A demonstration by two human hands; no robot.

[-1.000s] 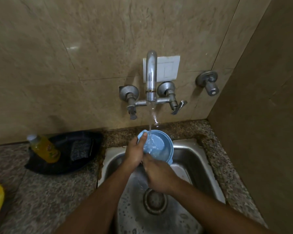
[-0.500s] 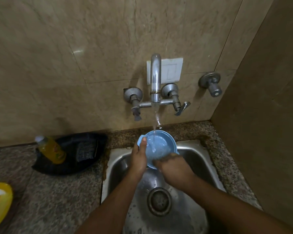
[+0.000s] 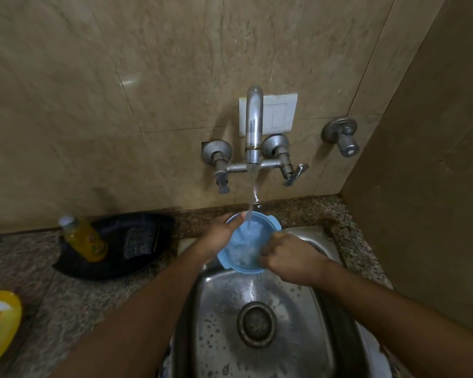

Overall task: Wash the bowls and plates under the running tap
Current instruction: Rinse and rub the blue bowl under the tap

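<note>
A light blue bowl [image 3: 247, 242] is held above the back of the steel sink [image 3: 320, 317], straight under the tap [image 3: 253, 126]. Water runs from the spout into the bowl and spills over its front edge. My left hand [image 3: 220, 233] grips the bowl's left rim, thumb on the inside. My right hand [image 3: 287, 257] is curled over the right rim, its fingers inside the bowl and hidden from view.
A black tray [image 3: 115, 266] on the granite counter left of the sink holds a yellow bottle [image 3: 84, 238] and a scrub pad [image 3: 139, 240]. A yellow dish [image 3: 0, 326] lies at the far left edge. A wall valve [image 3: 342, 136] sticks out right of the tap. A side wall stands close on the right.
The bowl has tipped flatter and fills with water. My right hand has moved from the bowl's front edge round to its right rim. My view has shifted a little to the left.
</note>
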